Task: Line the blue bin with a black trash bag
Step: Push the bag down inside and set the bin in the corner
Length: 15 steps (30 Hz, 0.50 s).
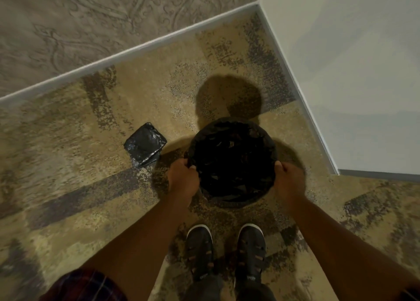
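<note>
A round bin stands on the carpet in front of my feet, seen from straight above. A black trash bag (231, 162) fills its inside and is folded over the whole rim, so the bin's blue colour is hidden. My left hand (183, 179) grips the bag at the rim's left side. My right hand (288, 179) grips the bag at the rim's right side. Both fists are closed on the plastic.
A folded pack of black trash bags (145, 144) lies on the carpet left of the bin. A patterned wall with a white baseboard (127, 54) runs behind, and a plain white wall corner (336, 171) juts in at the right. My two dark shoes (227, 250) stand just below the bin.
</note>
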Available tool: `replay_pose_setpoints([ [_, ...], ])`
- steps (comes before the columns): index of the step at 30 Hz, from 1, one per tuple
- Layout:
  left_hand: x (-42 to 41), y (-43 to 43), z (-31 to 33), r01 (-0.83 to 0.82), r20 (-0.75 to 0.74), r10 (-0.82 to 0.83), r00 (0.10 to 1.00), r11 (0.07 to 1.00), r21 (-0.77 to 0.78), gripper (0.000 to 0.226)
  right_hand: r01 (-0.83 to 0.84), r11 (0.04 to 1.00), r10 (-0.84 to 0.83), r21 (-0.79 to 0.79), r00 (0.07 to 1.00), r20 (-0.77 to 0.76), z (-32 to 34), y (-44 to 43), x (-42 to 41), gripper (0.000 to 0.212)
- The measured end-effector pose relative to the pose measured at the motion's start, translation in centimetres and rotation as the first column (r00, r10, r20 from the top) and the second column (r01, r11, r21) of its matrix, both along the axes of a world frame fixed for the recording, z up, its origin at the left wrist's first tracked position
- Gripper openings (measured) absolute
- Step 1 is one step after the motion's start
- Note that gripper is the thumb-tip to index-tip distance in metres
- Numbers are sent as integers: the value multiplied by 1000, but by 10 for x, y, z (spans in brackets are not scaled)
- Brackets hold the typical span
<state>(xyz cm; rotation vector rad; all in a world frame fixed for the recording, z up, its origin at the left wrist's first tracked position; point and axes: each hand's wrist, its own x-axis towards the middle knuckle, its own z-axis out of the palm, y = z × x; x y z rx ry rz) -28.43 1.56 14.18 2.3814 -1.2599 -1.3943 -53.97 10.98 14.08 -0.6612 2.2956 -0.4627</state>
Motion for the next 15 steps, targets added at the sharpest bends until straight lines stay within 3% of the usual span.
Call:
replay_pose_setpoints([
  [4, 8, -15, 23, -2, -25, 2, 1000, 1000, 30, 14, 20, 1000, -21, 11, 998, 57, 34, -15, 5, 50],
  [10, 13, -70, 61, 42, -64, -40, 997, 999, 30, 13, 54, 998, -52, -18, 992, 119, 83, -65, 8, 42],
  [12, 11, -89, 71, 46, -55, -46, 997, 999, 8, 21, 91, 995, -86, -29, 987, 139, 93, -86, 6, 42],
  [15, 2, -120, 81, 62, -72, -62, 995, 998, -6, 7, 105, 993, -97, -46, 985, 145, 98, -122, -3, 39],
])
